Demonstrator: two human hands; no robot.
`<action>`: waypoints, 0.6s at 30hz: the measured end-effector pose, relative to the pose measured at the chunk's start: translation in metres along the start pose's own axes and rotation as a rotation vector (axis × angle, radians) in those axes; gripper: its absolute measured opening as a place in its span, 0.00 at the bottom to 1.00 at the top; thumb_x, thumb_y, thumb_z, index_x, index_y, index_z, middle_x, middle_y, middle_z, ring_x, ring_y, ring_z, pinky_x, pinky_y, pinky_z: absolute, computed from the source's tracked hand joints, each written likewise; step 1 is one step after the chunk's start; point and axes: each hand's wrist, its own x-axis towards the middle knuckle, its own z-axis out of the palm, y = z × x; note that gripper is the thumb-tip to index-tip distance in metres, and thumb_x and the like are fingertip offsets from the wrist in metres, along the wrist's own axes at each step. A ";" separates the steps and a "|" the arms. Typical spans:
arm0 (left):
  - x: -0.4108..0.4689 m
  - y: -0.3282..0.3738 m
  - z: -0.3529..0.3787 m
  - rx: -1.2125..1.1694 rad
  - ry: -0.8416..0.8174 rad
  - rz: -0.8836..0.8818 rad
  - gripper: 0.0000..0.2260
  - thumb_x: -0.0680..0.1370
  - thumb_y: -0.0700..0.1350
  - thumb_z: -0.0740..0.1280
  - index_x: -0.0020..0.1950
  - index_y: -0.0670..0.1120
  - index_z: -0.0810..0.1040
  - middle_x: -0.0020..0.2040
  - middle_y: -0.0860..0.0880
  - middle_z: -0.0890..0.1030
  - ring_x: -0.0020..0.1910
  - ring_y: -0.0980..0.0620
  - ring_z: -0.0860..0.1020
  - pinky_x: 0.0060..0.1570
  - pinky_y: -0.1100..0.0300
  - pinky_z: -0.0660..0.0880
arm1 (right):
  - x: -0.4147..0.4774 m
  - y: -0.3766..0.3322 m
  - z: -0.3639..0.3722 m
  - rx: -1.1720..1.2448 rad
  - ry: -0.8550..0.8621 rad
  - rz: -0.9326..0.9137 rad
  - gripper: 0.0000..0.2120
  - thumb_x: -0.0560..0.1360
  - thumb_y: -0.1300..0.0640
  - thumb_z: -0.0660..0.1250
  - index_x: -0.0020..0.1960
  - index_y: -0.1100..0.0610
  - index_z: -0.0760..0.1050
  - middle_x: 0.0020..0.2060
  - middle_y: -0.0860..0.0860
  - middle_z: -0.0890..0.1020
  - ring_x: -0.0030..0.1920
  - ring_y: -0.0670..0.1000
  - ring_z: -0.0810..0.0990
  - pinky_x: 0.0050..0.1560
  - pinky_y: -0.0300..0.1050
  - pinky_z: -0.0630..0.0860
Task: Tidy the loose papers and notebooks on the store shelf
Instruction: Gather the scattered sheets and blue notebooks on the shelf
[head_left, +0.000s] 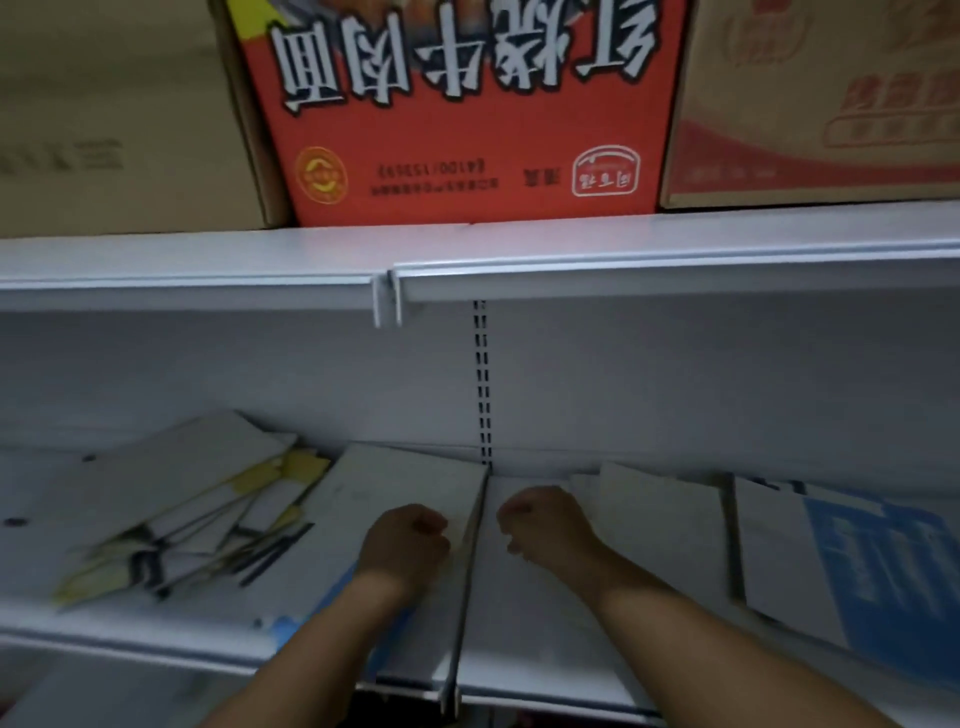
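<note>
A fanned, untidy heap of white and yellow notebooks (197, 514) lies on the left part of the white shelf (156, 631). A white sheet (395, 478) lies beside it, under my left hand (408, 545), which is curled into a fist on the paper. My right hand (545, 522) is also curled shut, just right of the shelf's divider seam, resting on white papers (660, 525). A blue and white booklet (883, 577) lies at the far right. I see nothing gripped in either fist.
The upper shelf (623, 260) overhangs close above and carries a red printed carton (467, 109) between two brown cartons (821, 104). A slotted upright (482, 384) runs down the back wall. A raised divider edge (470, 571) separates the two shelf sections.
</note>
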 end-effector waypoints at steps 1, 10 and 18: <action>0.001 -0.010 -0.010 0.014 0.014 -0.023 0.12 0.73 0.39 0.68 0.56 0.43 0.81 0.56 0.44 0.82 0.56 0.48 0.79 0.51 0.64 0.71 | 0.005 -0.006 0.015 0.034 -0.042 0.046 0.15 0.72 0.54 0.65 0.39 0.67 0.80 0.39 0.63 0.84 0.42 0.60 0.84 0.48 0.53 0.80; 0.014 -0.047 -0.061 0.088 0.057 0.016 0.09 0.74 0.39 0.68 0.53 0.48 0.79 0.57 0.46 0.79 0.56 0.50 0.76 0.49 0.66 0.68 | 0.017 -0.020 0.054 0.212 -0.002 0.074 0.06 0.74 0.61 0.64 0.38 0.55 0.75 0.42 0.53 0.78 0.44 0.54 0.80 0.36 0.41 0.77; 0.046 0.019 -0.051 0.017 -0.023 0.352 0.27 0.72 0.45 0.72 0.68 0.47 0.68 0.61 0.52 0.70 0.59 0.52 0.71 0.58 0.61 0.68 | -0.019 -0.018 -0.043 0.624 0.070 -0.072 0.14 0.79 0.63 0.56 0.56 0.54 0.78 0.48 0.50 0.82 0.46 0.49 0.79 0.44 0.41 0.76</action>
